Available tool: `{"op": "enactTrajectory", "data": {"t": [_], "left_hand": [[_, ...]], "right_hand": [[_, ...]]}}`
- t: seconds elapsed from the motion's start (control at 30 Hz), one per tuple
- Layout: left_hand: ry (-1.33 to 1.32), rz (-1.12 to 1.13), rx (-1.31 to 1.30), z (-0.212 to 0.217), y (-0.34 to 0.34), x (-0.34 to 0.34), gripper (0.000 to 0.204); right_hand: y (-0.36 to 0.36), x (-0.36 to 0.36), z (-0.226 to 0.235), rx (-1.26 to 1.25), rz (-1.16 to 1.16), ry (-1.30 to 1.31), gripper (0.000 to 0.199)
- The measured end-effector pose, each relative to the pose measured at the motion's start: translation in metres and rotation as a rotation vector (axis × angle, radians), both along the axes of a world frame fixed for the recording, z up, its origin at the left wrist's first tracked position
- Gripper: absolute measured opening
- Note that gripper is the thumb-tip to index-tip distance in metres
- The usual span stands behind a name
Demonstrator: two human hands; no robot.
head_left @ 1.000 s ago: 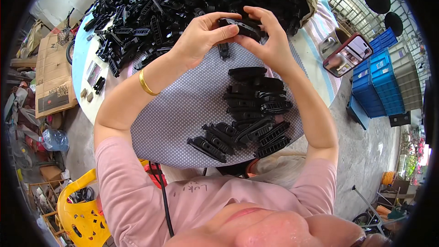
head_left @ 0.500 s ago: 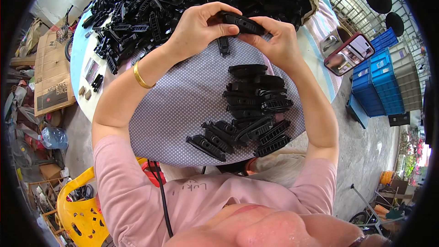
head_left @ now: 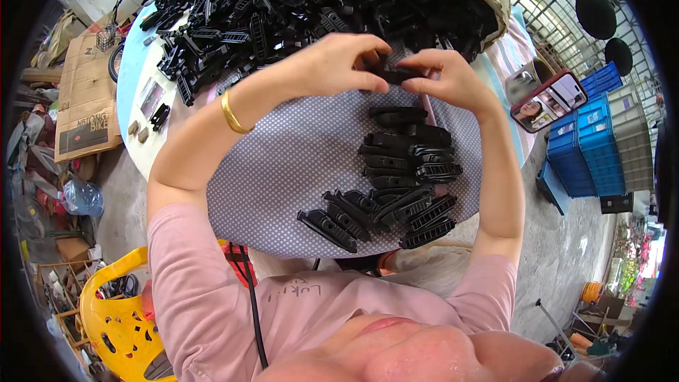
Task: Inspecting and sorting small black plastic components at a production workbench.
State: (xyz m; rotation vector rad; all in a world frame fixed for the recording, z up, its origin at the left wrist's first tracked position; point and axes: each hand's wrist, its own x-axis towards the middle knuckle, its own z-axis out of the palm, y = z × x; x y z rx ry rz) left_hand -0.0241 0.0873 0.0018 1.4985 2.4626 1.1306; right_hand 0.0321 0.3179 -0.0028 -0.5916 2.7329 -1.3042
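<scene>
1 black part (head_left: 397, 76) is held between the left hand (head_left: 336, 64) and right hand (head_left: 453, 79) above the worktop (head_left: 283, 163); more parts (head_left: 240, 18) are piled behind.

Grey floor (head_left: 559, 255), yellow chair (head_left: 97, 311), stacked blue crates (head_left: 595, 134)

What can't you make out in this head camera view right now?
In the head view:
Black piece: dark and blurred, partly covered by the left hand and right hand.
Heap of black parts: cut off by the top edge; lower layers hidden under upper ones.
Pale sack: cut off by the top edge.
Yellow chair: partly hidden behind the pink sleeve.
</scene>
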Motion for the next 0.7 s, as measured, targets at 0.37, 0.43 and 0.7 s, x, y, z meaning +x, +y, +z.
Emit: {"op": "enactTrajectory", "data": {"t": [0.37, 0.43, 0.7], "left_hand": [[0.562, 0.264, -0.169, 0.022, -0.050, -0.066, 0.023], [0.672, 0.464, -0.190, 0.024, -0.049, -0.071, 0.023], [0.610, 0.432, -0.125, 0.009, -0.069, -0.103, 0.040]], "right_hand": [[-0.023, -0.007, -0.012, 0.272, 0.079, 0.010, 0.029], [-0.041, -0.001, -0.012, 0.122, -0.009, 0.343, 0.028], [-0.059, -0.001, -0.014, 0.441, -0.077, 0.322, 0.037]]}}
